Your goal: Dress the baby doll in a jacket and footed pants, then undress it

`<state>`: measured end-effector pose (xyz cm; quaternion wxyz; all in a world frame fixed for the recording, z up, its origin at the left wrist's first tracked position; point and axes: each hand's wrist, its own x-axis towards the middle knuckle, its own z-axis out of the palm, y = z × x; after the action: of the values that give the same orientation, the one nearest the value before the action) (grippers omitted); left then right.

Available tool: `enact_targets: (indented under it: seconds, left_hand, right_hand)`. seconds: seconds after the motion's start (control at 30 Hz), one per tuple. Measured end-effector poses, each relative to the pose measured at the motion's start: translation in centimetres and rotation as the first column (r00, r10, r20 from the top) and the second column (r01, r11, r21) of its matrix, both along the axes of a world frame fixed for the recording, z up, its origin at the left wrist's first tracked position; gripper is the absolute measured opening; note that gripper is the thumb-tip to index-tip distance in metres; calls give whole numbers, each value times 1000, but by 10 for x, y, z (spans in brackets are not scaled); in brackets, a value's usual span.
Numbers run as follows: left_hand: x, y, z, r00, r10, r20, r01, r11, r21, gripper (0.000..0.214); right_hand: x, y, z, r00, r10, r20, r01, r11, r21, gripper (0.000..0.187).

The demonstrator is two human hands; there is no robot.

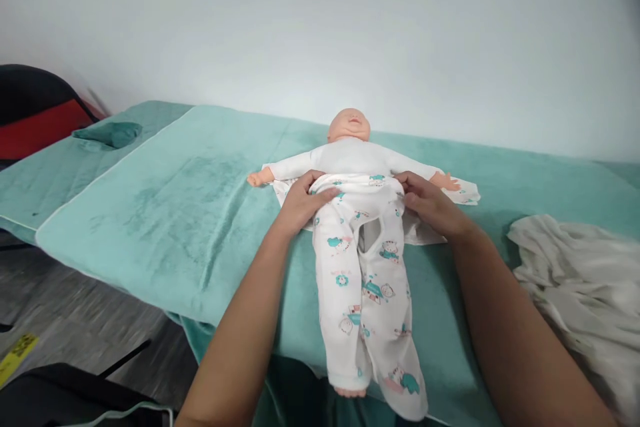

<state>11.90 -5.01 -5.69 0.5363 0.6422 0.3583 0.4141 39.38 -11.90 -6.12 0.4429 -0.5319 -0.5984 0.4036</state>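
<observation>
A baby doll (350, 155) lies on its back with its head toward the wall and its arms spread. It wears a white long-sleeved top and printed baby trousers (345, 267). The waistband reaches up to its belly. My left hand (306, 200) is closed on the waistband at the left, thumb on top of the cloth. At the right side of the waistband my right hand (425, 197) pinches the cloth. Toes show below the left trouser leg; the right leg's hem covers the other foot. A printed garment (467, 193) lies spread under the doll.
The doll rests on a green padded bed (165, 213) against a white wall. A crumpled white cloth (580, 280) lies at the right. Toward the left end is a face hole (109, 135), with a black and red chair (40, 113) beyond it.
</observation>
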Motion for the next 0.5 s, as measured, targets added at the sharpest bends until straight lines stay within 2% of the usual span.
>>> enact_targets:
  seconds: [0.1,0.17,0.27,0.4,0.47,0.5]
  left_hand:
    - [-19,-16,-1,968,-231,97,240,965,-100,63]
    - [-25,-26,-6,955,-269,127,282,954,-100,70]
    - [-24,-39,-14,988,-134,75,139,988,-60,64]
    - [-13,-56,-19,993,105,55,-102,993,-56,38]
    - [-12,-64,-18,984,145,104,-133,984,-117,34]
    - [-14,-68,-18,982,122,143,-99,982,-160,35]
  right_hand:
    - [-1,-16,-2,993,83,-86,-92,989,-113,53]
    - [-5,-25,-7,999,35,2,-35,993,-111,45]
    - [-16,-34,-16,983,-98,154,98,995,2,27]
    - [-32,-41,-25,976,-218,25,214,971,112,28]
    - [-36,-45,-27,966,-259,-17,259,958,123,25]
    - [-37,-48,-27,964,-265,-15,265,957,120,24]
